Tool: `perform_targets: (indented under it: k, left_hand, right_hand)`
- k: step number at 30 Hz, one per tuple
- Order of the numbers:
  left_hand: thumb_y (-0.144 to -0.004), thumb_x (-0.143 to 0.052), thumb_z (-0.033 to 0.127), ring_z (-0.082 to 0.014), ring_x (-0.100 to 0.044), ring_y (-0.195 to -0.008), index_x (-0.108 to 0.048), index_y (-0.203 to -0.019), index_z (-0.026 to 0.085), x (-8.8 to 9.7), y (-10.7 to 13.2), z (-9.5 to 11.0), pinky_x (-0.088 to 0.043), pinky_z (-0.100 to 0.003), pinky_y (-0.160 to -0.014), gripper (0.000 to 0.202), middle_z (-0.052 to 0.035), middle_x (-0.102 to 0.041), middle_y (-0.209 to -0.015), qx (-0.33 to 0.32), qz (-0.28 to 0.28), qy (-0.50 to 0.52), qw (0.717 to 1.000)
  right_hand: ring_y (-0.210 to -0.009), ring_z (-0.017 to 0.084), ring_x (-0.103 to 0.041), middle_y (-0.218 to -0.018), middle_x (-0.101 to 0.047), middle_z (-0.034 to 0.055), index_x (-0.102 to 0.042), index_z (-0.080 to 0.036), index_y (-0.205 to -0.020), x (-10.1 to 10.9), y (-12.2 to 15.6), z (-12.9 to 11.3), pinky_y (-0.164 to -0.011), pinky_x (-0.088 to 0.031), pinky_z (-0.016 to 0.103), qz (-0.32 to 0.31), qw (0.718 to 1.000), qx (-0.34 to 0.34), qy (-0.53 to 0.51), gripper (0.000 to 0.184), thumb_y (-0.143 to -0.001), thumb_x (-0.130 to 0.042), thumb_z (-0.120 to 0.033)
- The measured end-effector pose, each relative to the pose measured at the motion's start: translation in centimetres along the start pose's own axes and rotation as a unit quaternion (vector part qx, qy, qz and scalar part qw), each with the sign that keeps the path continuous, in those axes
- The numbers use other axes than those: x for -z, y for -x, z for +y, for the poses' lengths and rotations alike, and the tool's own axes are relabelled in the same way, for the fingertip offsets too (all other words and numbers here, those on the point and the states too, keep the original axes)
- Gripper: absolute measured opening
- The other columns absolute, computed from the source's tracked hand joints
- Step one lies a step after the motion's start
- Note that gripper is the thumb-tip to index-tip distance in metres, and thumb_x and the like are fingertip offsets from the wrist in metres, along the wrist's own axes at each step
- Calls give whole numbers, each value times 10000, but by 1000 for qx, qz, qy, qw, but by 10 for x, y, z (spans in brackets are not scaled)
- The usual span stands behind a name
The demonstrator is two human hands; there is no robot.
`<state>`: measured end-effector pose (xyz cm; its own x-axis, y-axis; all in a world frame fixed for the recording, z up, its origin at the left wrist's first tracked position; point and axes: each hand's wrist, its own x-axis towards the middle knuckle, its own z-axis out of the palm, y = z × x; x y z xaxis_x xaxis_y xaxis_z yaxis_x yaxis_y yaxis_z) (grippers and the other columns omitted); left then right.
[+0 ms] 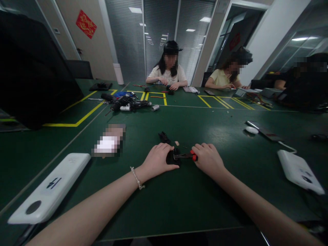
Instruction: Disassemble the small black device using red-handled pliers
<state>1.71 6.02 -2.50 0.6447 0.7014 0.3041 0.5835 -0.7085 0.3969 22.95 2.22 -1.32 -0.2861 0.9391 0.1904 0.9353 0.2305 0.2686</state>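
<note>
My left hand (157,160) is closed over a small black part (171,158) that rests on the green table (179,198). My right hand (208,158) grips a small tool with a red handle (192,155); its dark tip points left into the black part. Just beyond my hands lie another black piece (164,137) and a tiny pale bit (176,143). A beaded bracelet (137,178) sits on my left wrist.
White power banks lie at the near left (48,189) and right (298,171). A blurred patch (109,141) sits left of centre. A pile of black tools (128,102) lies further back. Three people sit along the far side. A white disc and a dark flat device (263,131) lie to the right.
</note>
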Motion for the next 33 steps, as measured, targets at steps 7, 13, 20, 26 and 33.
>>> perform_targets:
  k: [7, 13, 20, 26, 33]
  left_hand:
    - [-633, -628, 522, -245, -506, -958, -486, -1050, 193, 1, 0, 0, -400, -385, -820, 550, -54, -552, -1008, -2, 0, 3, 1000]
    - [-628, -638, 514, -246, -506, -966, -493, -1045, 193, 0, 0, -1, -397, -387, -824, 546, -53, -560, -1003, -7, 4, 3, 1000]
    - [-635, -625, 528, -239, -506, -967, -491, -1057, 194, -1, 1, -2, -403, -386, -827, 555, -56, -551, -1028, -8, 6, 8, 1000]
    - [-632, -632, 520, -242, -509, -960, -495, -1048, 196, -1, 0, -2, -405, -386, -823, 545, -55, -553, -1018, -5, 7, 7, 1000]
    - [-631, -629, 528, -237, -510, -949, -494, -1043, 196, -2, 0, -2, -402, -379, -819, 546, -48, -555, -1004, -9, 8, 6, 1000]
  right_hand:
    - [-773, 198, -479, -838, -589, 51, -576, -175, -826, 1, -3, 1, -685, -290, 326, -3, 1000, 4, -5, 167, -704, -465, -195]
    - [-804, 207, -474, -895, -583, 65, -568, -167, -883, -3, 1, 0, -711, -291, 337, 6, 1000, -1, -4, 204, -704, -474, -199]
    - [-824, 217, -468, -908, -576, 79, -573, -160, -895, 0, 4, -3, -719, -280, 348, 15, 1000, -11, 14, 224, -695, -472, -168]
    - [-811, 221, -473, -892, -579, 71, -579, -161, -879, 4, 5, -5, -703, -281, 347, 6, 1000, -12, 23, 213, -701, -461, -159]
    - [-778, 203, -483, -851, -590, 61, -575, -175, -829, 0, 1, -2, -692, -283, 336, -9, 1000, -11, 1, 166, -710, -463, -207]
